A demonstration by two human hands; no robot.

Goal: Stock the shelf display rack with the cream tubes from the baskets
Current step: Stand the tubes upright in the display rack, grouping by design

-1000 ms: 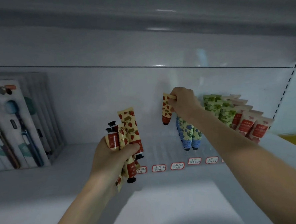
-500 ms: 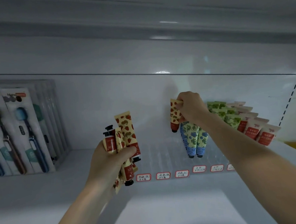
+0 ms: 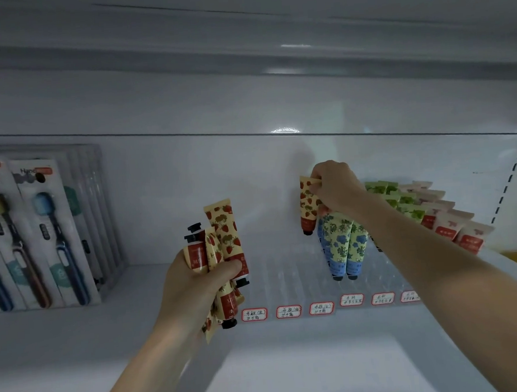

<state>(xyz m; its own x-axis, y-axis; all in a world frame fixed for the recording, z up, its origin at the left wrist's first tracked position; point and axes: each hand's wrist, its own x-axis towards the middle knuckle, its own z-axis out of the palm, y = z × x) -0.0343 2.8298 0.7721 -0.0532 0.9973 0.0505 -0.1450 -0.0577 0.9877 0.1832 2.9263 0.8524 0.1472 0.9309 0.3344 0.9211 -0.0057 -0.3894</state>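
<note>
Nearest, at lower centre of the frame, the left hand (image 3: 193, 287) is clenched round a bundle (image 3: 222, 243) of strawberry-print cream tubes, some cap up and some cap down, with ends poking out above and below the fist. Under both forearms lies the white shelf (image 3: 292, 369).

Just beyond the fist a row of red-edged labels (image 3: 288, 311) runs along the front of the clear rack (image 3: 283, 273). Above the rack, right of centre, the right hand (image 3: 337, 188) pinches one tube (image 3: 308, 208) by its flat crimped end, so that it hangs cap down just left of the blue tubes (image 3: 343, 245).

These tubes look light and soft-walled, with a glossy skin that could slide out of a crowded fist. The stiff crimp and the hard cap seem the safest places to hold (a squeeze on the body would only dent it).

As for what holds what: the blue tubes stand cap down in a rack lane, leaning back. Further right sit green tubes (image 3: 403, 202), then pink tubes (image 3: 453, 229), in stepped rows. No tubes show in the lanes behind the three leftmost labels, which probably await this stock. No baskets are in view.

Farther off, at the left edge, toothbrush packs (image 3: 42, 239) stand in a row against the back panel (image 3: 189, 175).
</note>
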